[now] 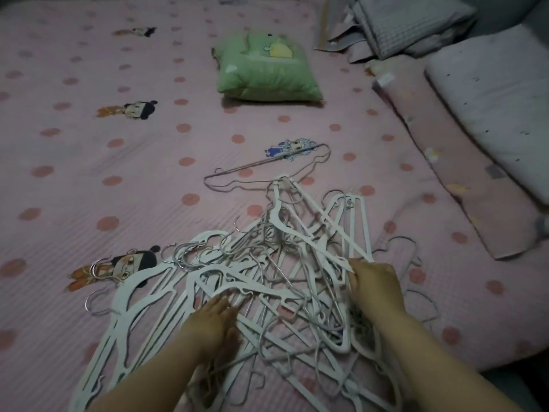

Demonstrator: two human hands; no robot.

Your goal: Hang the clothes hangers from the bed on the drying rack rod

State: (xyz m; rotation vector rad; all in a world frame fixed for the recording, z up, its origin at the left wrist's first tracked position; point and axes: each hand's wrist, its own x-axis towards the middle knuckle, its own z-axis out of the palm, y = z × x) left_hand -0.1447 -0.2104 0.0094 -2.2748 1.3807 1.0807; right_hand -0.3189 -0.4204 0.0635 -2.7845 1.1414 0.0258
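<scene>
A tangled pile of several white plastic hangers (285,242) with metal hooks lies on the pink dotted bed sheet (89,179) in the near middle. One thin wire hanger (264,171) lies apart just beyond the pile. My left hand (215,319) rests flat on the pile's near left part, fingers stretched over the hangers. My right hand (375,282) is on the pile's right side, its fingers curled into the hangers there. No drying rack rod is in view.
A green cushion (267,69) sits further back on the bed. Folded grey bedding (410,22) lies at the back right. A white pillow (499,102) and a pink pillow (463,179) line the right side.
</scene>
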